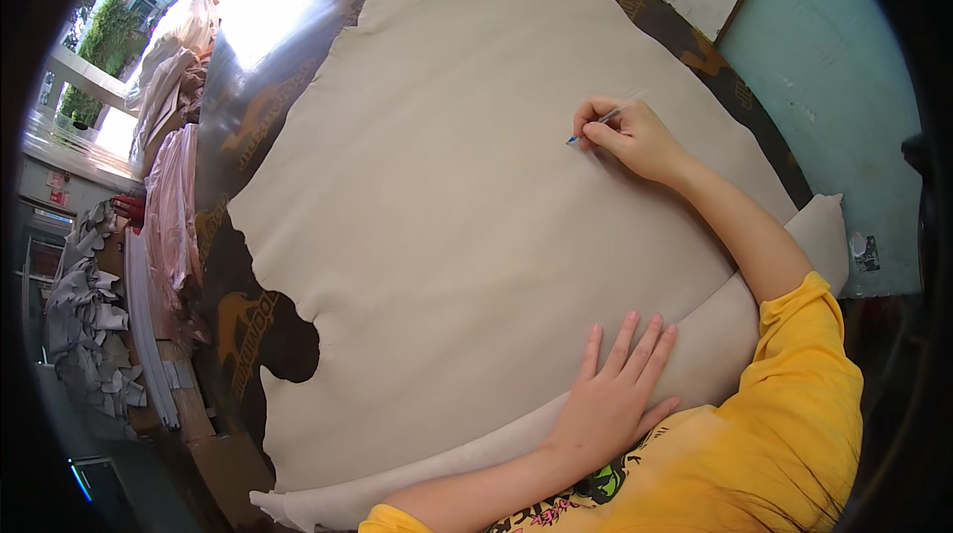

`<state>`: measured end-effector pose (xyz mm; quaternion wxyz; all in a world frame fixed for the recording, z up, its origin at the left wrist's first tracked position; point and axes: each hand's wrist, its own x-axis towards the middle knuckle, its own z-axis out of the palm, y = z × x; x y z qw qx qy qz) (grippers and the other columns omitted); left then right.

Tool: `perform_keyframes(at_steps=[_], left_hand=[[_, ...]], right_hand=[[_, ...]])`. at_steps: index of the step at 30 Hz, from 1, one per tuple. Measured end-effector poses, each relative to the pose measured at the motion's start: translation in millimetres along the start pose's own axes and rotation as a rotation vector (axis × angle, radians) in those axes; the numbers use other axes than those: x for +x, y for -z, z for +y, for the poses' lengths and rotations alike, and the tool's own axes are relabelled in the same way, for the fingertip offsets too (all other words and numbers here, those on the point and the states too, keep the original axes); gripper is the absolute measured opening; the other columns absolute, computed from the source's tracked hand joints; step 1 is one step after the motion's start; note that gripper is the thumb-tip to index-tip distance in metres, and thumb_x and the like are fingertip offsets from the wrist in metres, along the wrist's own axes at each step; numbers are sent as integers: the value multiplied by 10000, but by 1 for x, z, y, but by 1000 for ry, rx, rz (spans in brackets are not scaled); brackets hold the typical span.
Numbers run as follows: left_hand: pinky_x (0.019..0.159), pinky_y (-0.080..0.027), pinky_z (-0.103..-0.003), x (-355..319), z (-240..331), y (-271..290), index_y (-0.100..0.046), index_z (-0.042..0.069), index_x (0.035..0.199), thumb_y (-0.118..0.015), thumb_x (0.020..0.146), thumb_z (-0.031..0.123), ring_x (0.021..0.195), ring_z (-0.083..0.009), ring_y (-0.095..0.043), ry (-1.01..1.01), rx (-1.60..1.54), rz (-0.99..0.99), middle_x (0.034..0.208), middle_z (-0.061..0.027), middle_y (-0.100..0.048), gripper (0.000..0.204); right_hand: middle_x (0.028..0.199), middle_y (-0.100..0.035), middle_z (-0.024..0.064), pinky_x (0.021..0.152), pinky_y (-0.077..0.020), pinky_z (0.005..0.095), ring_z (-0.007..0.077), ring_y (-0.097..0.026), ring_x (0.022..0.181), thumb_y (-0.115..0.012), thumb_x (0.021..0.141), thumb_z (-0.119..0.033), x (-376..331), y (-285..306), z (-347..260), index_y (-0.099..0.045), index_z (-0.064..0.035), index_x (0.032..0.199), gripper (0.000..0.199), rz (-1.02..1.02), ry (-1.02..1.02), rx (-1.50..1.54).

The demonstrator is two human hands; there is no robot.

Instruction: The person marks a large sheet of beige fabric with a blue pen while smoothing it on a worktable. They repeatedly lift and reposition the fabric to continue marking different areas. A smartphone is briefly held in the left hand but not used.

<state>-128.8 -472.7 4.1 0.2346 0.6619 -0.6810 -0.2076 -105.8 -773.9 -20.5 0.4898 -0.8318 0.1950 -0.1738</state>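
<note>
A large beige leather hide (427, 176) with ragged edges lies spread over a dark table. Its near edge is folded back toward me along my body. My right hand (635, 139) is closed around a slim pen (608, 116) with a blue tip, which points down at the hide right of its middle. Whether the tip touches the surface I cannot tell. My left hand (620, 384) lies flat near the folded edge, fingers spread, holding nothing.
The dark table (288, 334) with orange printing shows around the hide. Pink sheeting (174, 196) hangs at the left. Below it, grey scraps (94, 325) are heaped beside cardboard. A pale green panel (824, 116) stands at the right. Bright light reflects off the far left tabletop.
</note>
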Motion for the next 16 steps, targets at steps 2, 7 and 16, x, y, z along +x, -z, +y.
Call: perform_keyframes(at_steps=[2, 7, 16], left_hand=[[1163, -280, -575, 0, -1, -2, -363, 72, 1532, -558, 969, 529, 1442, -328, -375, 2, -1, 2, 1546, -111, -433, 751], [1172, -269, -570, -3, -2, -5, -355, 69, 1533, -543, 977, 530, 1455, -331, -354, -7, 1, 18, 1555, -120, -414, 746], [1184, -246, -577, -5, -5, -13, -337, 62, 1537, -529, 989, 522, 1466, -340, -328, -12, -54, 55, 1555, -128, -408, 741]], right_hand=[[736, -628, 10, 659, -428, 240, 69, -571, 694, -544, 913, -160, 0, 1, -1, -633, -41, 883, 152, -14, 3, 9], [795, -642, 3, 714, -460, 246, 75, -610, 768, -554, 935, -179, 14, -5, -18, -640, -49, 911, 157, -14, -37, 96], [958, -736, 50, 842, -478, 306, 133, -653, 915, -599, 920, -199, 120, -114, -60, -701, -76, 1014, 185, -354, 87, 90]])
